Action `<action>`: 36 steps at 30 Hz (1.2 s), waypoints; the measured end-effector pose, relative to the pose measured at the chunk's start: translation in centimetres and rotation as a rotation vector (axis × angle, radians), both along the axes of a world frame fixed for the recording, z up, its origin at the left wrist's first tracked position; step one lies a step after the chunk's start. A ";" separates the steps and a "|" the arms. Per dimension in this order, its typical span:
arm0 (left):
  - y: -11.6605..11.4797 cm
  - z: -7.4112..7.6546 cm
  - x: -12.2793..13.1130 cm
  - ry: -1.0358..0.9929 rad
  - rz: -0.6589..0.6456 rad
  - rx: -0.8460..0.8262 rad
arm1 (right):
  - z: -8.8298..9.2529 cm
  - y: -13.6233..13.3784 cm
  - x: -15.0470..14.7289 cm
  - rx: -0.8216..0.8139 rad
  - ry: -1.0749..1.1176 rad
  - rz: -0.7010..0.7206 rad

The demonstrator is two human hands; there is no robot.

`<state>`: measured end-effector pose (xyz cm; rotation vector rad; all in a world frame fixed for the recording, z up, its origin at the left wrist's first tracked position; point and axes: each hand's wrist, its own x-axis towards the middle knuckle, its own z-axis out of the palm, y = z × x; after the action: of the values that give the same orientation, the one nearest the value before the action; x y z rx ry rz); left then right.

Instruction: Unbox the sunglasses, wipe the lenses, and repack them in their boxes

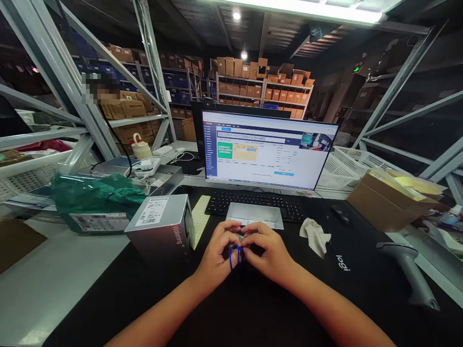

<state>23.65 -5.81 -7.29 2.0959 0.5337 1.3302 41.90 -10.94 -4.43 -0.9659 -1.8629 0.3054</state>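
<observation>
Held close together over the black desk mat, my left hand (216,256) and my right hand (272,251) both have their fingers bent and closed in a pinch. A thin blue cord (232,260) curves in a loop around the fingertips of my left hand. My right fingertips meet the left ones at the cord, and the small thing between them is mostly hidden. Just beyond my fingers lies an open, shallow silver-white box (272,220). To the left stands a grey box marked "Wakening" (159,236), beside a yellow sheet (200,219).
A keyboard (220,204) and a lit monitor (267,164) are in front. A crumpled cloth (314,236), a mouse (340,215), a barcode scanner (408,270) and a cardboard box (383,205) are on the right. A green plastic-wrapped package (94,197) lies left.
</observation>
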 end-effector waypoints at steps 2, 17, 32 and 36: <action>0.0 -0.2 0.1 -0.014 0.003 0.019 | -0.4 0.1 -0.2 -0.055 0.008 0.005; 1.6 0.1 -0.5 -0.283 0.439 -0.140 | 0.3 0.7 0.8 -0.471 0.567 0.324; -2.3 -0.4 0.8 0.282 0.170 0.365 | 0.8 0.6 0.0 -0.586 0.689 -0.015; -2.7 -0.2 1.2 0.249 0.258 0.372 | 0.6 0.7 -0.1 -0.571 0.834 -0.083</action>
<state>24.83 -8.54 -7.53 2.5915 0.7267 1.4031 41.75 -10.27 -3.82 -1.0569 -0.9730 1.0505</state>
